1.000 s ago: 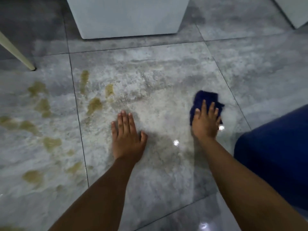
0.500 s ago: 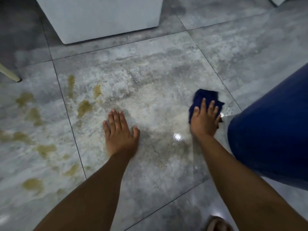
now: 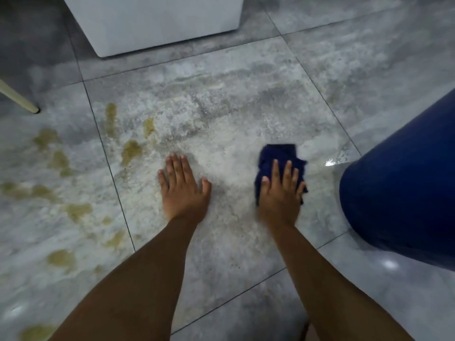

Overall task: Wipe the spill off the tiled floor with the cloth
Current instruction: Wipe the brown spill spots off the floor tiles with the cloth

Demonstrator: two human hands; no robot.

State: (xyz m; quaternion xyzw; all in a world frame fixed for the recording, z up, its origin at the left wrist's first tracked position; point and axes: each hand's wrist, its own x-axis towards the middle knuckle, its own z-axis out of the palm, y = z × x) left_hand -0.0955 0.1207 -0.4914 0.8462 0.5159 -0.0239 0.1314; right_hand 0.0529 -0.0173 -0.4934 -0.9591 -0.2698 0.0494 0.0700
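Observation:
A dark blue cloth (image 3: 275,156) lies bunched on the grey tiled floor (image 3: 221,114), pressed flat under my right hand (image 3: 279,195), whose fingers spread over it. My left hand (image 3: 183,190) rests palm down on the bare tile to the left of the cloth, fingers apart, holding nothing. Yellowish-brown spill patches (image 3: 130,150) dot the floor left of my left hand and run on across the neighbouring tile (image 3: 59,161) toward the lower left. The tile between my hands looks pale and smeared.
A white box-like unit (image 3: 160,20) stands at the top. A cream furniture leg (image 3: 22,102) touches the floor at the far left. My knee in blue fabric (image 3: 403,193) fills the right side, close to the cloth.
My right hand with the cloth has slid a little toward me and leftward on the tile. My left hand stays planted. The view has shifted, and the blue knee sits closer.

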